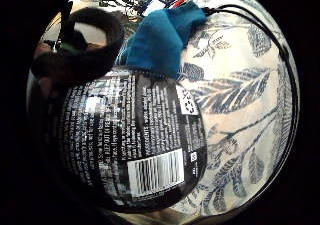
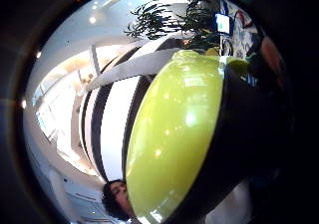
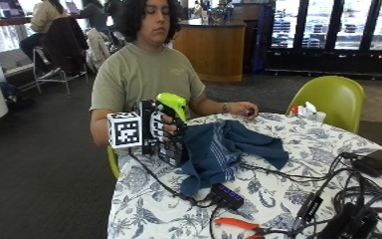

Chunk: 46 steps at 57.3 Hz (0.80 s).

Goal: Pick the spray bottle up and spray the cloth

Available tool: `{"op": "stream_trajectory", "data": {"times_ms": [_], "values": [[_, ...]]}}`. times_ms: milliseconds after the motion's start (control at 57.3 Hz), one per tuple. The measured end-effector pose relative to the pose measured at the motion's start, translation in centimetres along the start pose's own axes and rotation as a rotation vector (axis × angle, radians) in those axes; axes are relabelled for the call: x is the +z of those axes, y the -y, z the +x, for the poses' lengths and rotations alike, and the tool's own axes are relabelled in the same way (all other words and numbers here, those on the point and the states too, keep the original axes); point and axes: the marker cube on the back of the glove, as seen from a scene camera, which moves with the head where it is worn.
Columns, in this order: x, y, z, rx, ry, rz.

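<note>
The gloved right hand had its fingers wrapped round the spray bottle, which it held upright and clear of the table, just beside the near edge of the blue cloth. Beyond the bottle, the cloth lay bunched on the table. For a clean spray, the green nozzle head probably needed turning toward the cloth before the trigger was squeezed.

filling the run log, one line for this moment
right hand: grips spray bottle, lifted | blue cloth: bunched on table | spray: none seen
</note>
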Motion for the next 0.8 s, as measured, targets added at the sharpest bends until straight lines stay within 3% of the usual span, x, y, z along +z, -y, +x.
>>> {"op": "stream_trajectory", "data": {"times_ms": [384,646,803], "values": [[0.4,2.4,-0.9,0.020,-0.016,-0.002],[-0.3,2.8,-2.0,-0.098,0.060,0.023],[-2.6,3.7,-7.4,-0.183,-0.007,0.047]]}}
